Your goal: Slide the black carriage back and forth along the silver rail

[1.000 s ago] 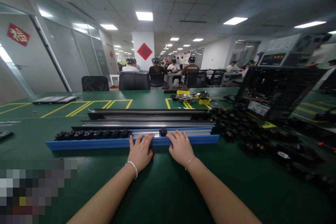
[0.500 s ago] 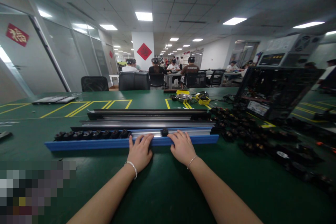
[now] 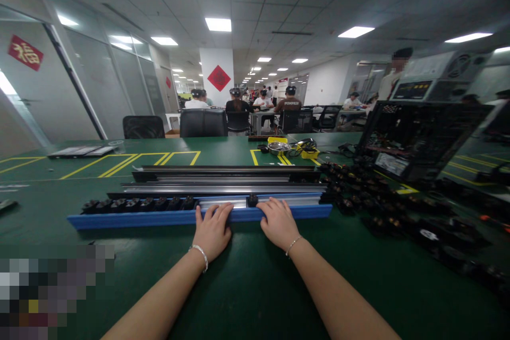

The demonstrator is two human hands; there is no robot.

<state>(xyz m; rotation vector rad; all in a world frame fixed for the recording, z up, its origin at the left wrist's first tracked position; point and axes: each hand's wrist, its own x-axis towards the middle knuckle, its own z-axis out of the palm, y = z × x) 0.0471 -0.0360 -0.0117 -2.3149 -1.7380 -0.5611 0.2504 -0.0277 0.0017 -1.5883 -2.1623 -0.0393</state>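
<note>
My left hand (image 3: 213, 229) and my right hand (image 3: 279, 221) lie side by side on the green table, fingers stretched flat over the near edge of a long blue rail (image 3: 131, 218). A silver track (image 3: 223, 202) runs along the rail's top. Several small black parts (image 3: 139, 204) sit in a row on its left half. One single black part (image 3: 252, 201) stands just beyond my right fingertips. Both wrists wear thin bracelets. Neither hand grips anything.
Behind the blue rail lie two more long black and silver rails (image 3: 223, 174). A heap of black parts (image 3: 382, 202) spreads to the right, before an open computer case (image 3: 418, 138). A metal bowl (image 3: 279, 147) and yellow items sit farther back. People sit at distant tables.
My right hand has slid slightly to the right along the rail. A person has come into view behind the computer case. The left hand has stayed put.
</note>
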